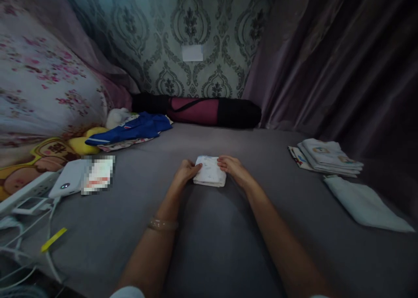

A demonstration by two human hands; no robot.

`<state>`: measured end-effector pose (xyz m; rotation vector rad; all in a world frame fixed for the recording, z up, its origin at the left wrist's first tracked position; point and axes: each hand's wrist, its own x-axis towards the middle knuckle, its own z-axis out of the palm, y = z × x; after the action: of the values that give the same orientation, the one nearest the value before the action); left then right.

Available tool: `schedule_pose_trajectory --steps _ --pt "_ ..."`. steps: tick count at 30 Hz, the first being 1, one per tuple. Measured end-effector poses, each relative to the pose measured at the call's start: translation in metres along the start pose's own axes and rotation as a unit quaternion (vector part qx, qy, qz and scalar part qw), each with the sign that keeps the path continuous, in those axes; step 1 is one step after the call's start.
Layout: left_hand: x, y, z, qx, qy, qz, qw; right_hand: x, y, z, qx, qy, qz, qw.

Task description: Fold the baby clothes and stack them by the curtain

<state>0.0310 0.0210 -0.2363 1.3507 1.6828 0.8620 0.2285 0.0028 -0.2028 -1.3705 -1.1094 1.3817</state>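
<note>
A small folded white cloth (210,171) with a faint print lies on the grey bed sheet, straight in front of me. Along its left edge my left hand (187,171) has the thumb on top and the fingers curled at the side. My right hand (234,168) holds the upper right corner, fingers bent together over it. The right thumb is hard to make out. Whether the cloth is a garment or something else cannot be told from its folded shape.
Folded white cloths (329,156) are stacked at right, near a pale green folded cloth (367,202). A blue garment (137,129) lies back left. A white power bank (70,178), power strip (29,191) and cables occupy the left. A black-and-maroon long bag (196,111) lies along the wall.
</note>
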Motion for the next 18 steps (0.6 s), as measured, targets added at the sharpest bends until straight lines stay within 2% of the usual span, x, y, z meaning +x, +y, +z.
schedule_pose_trajectory --steps 2,4,9,12,16,18 --pt "-0.001 0.003 0.003 0.058 0.019 -0.012 0.998 0.001 -0.002 -0.001 0.011 -0.001 0.010 1.000" --pt "-0.004 0.006 0.006 0.069 0.026 -0.020 0.997 0.001 -0.005 -0.002 0.011 -0.008 0.016 1.000" --pt "-0.010 0.011 0.011 -0.034 -0.002 -0.087 0.996 -0.003 -0.012 -0.011 0.021 -0.009 0.025 0.999" --pt "-0.009 0.011 0.012 -0.088 -0.044 -0.125 0.987 -0.005 -0.015 -0.016 0.036 -0.002 0.024 0.999" --pt "-0.011 0.014 0.013 -0.175 -0.115 -0.143 0.967 -0.006 -0.017 -0.018 0.036 -0.013 0.024 0.999" --pt "-0.014 0.019 0.013 -0.227 -0.126 -0.135 0.956 -0.006 -0.017 -0.016 0.024 -0.018 0.030 0.999"
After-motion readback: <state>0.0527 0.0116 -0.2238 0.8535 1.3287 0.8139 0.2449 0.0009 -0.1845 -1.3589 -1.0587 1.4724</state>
